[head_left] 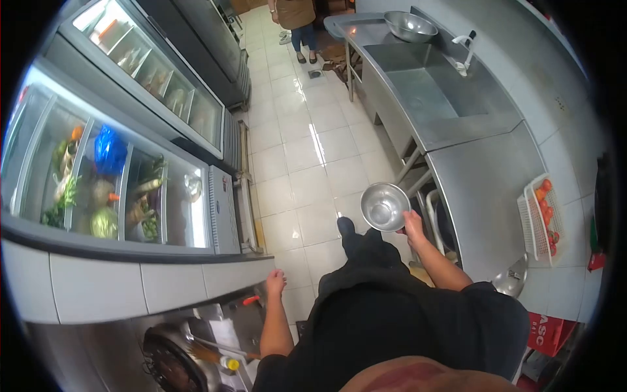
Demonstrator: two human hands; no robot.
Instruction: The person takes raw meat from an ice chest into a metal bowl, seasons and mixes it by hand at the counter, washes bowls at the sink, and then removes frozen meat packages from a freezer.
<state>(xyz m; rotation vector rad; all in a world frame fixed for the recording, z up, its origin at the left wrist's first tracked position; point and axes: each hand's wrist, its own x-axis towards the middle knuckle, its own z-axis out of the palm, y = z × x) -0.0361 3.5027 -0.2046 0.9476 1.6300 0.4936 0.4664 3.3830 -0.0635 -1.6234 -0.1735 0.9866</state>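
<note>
Tiled floor [277,173] runs up the middle, shiny with reflections. Left side: near fridge [225,209], glass-fronted, lit, produce between dividers; far fridge [232,140] sits just beyond it, same type. Right side: steel worktop [486,189] along the wall, bare metal at the near end. Co-worker [296,14] stands at the far end of the floor, brown apron, well apart from the wearer. Sink [428,98] is set into the worktop's far half. White basket [526,228] is on the worktop by the wall, tilted in view. Wide bowl [410,29] rests past the sink. Steel bowl [384,208] is in front of the wearer, over the floor, just beside the worktop's near edge, inside facing up. Right hand [413,225] grips its near right rim. Left hand [276,281] hangs by the tiled ledge [173,285], fingers look curled; can't tell how far closed. Smallest: red tomatoes [547,212] in the basket.
</note>
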